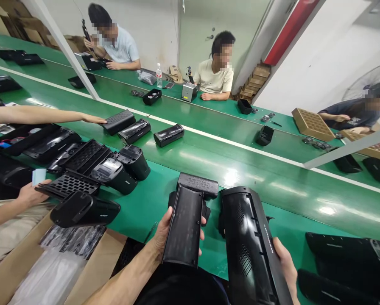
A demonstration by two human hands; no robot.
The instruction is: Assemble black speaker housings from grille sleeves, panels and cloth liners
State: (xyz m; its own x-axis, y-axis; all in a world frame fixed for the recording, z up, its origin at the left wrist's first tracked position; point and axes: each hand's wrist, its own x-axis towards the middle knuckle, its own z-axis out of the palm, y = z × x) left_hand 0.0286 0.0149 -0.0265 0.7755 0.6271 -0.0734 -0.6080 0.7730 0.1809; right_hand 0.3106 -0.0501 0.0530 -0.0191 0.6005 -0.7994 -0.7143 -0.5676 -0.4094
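My left hand (162,232) is closed around a black curved plastic panel (184,226), its hollow inner side turned up and its fingertips showing at the right edge. Closed on the right side of a long glossy black plastic housing (249,241) is my right hand (285,262); most of its fingers are hidden behind it. The housing has two perforated patches and white lettering along its edge. Panel and housing are apart, side by side. Just beyond the panel, a black part with a dimpled surface (199,185) lies on the green bench.
Black housings (113,173) crowd the bench at left, where a co-worker's hand (31,192) holds a light blue piece. Another co-worker's arm (46,115) reaches across to the green conveyor (241,156). An open carton (96,271) stands lower left; more housings (349,254) lie right. Several people sit opposite.
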